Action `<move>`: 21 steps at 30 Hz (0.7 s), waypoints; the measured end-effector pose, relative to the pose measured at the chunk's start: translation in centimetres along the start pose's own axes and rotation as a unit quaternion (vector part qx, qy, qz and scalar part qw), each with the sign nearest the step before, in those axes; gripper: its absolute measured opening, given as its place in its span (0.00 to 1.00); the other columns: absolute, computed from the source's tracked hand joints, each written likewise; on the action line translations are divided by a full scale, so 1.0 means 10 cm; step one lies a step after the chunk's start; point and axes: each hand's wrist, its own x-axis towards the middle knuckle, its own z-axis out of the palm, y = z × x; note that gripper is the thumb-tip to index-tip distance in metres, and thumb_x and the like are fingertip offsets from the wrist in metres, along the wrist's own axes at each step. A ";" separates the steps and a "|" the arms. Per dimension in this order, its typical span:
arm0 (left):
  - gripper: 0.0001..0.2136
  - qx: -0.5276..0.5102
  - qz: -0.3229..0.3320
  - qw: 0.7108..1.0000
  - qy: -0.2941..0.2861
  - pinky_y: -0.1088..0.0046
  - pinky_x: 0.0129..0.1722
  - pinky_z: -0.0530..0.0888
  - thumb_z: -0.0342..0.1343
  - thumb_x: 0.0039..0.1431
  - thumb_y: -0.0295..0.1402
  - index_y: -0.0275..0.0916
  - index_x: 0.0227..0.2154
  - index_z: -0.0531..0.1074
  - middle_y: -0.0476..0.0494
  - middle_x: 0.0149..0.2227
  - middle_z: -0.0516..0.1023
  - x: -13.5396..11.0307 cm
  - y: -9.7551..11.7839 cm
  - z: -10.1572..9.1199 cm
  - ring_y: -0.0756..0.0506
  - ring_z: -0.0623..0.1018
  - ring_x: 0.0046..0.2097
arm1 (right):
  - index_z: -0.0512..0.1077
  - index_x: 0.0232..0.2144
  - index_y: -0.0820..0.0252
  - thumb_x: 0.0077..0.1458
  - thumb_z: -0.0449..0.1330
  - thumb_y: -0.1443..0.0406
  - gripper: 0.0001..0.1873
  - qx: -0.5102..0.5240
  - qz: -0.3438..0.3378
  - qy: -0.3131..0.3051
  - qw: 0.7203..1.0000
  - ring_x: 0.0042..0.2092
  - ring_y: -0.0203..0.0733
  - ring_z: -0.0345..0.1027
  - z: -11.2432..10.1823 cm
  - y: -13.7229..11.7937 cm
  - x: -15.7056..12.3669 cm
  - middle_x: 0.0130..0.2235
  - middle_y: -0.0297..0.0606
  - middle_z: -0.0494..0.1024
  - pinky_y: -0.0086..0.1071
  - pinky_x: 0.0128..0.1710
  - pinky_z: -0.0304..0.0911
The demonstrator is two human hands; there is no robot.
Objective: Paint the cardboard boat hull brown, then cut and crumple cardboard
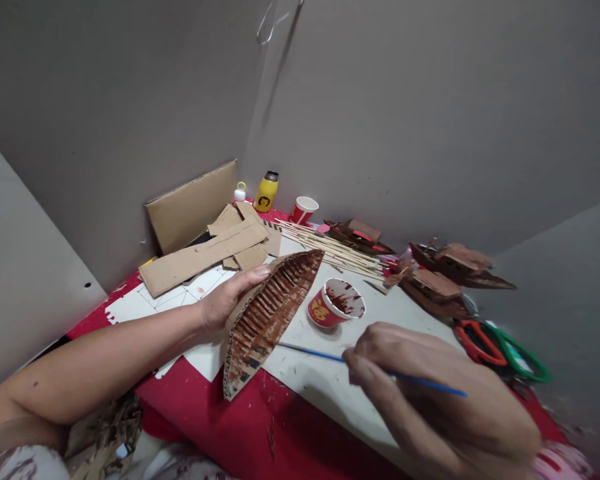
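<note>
My left hand (230, 297) grips a cardboard boat hull (273, 313) from its far side, thumb along the upper edge and most fingers hidden behind it. The hull is tilted, its ribbed inner face streaked with brown paint; bare cardboard shows near the lower tip. In my right hand (405, 380) a thin blue paintbrush (320, 353) is pinched, its tip at the hull's right edge; whether it touches I cannot tell. Just beyond the brush stands a red paper cup (325, 310) with brown paint smeared inside.
Cardboard strips (205, 257) and a large cardboard sheet (193, 207) lie back left. Thin wooden sticks (333, 247) lie behind the cup. Brown model boats (435, 290) stand at the right, near orange-handled scissors (480, 343) and green-handled scissors (520, 357). A yellow bottle (267, 193) stands by the wall.
</note>
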 end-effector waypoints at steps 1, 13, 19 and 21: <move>0.12 -0.021 -0.013 1.000 0.007 0.67 0.49 0.72 0.60 0.56 0.42 0.38 0.36 0.80 0.45 0.36 0.84 0.00 0.00 0.00 0.42 0.81 0.40 | 0.67 0.31 0.57 0.59 0.57 0.77 0.11 -0.019 0.004 0.021 1.000 0.26 0.35 0.66 -0.01 0.01 0.00 0.25 0.33 0.74 0.32 0.27 0.63; 0.13 -0.127 -0.075 0.983 0.110 0.69 0.41 0.76 0.51 0.60 0.33 0.35 0.31 0.80 0.45 0.28 0.84 0.05 0.10 0.06 0.46 0.81 0.31 | 0.71 0.41 0.59 0.65 0.55 0.73 0.07 0.007 -0.087 -0.025 0.996 0.32 0.38 0.79 0.13 -0.02 0.06 0.30 0.36 0.83 0.30 0.35 0.73; 0.10 -0.133 -0.083 0.980 0.121 0.72 0.40 0.76 0.56 0.58 0.35 0.35 0.32 0.80 0.45 0.29 0.84 0.06 0.10 0.02 0.46 0.82 0.31 | 0.70 0.37 0.56 0.66 0.54 0.72 0.07 -0.016 -0.022 -0.041 0.999 0.28 0.35 0.75 -0.02 -0.04 0.02 0.28 0.34 0.81 0.29 0.30 0.71; 0.10 -0.127 -0.094 0.981 0.117 0.71 0.41 0.76 0.58 0.56 0.36 0.34 0.33 0.79 0.44 0.30 0.84 0.06 0.10 0.01 0.45 0.82 0.32 | 0.70 0.40 0.56 0.66 0.56 0.72 0.06 -0.002 -0.017 -0.036 0.999 0.31 0.36 0.77 -0.01 -0.06 0.01 0.30 0.34 0.82 0.29 0.34 0.72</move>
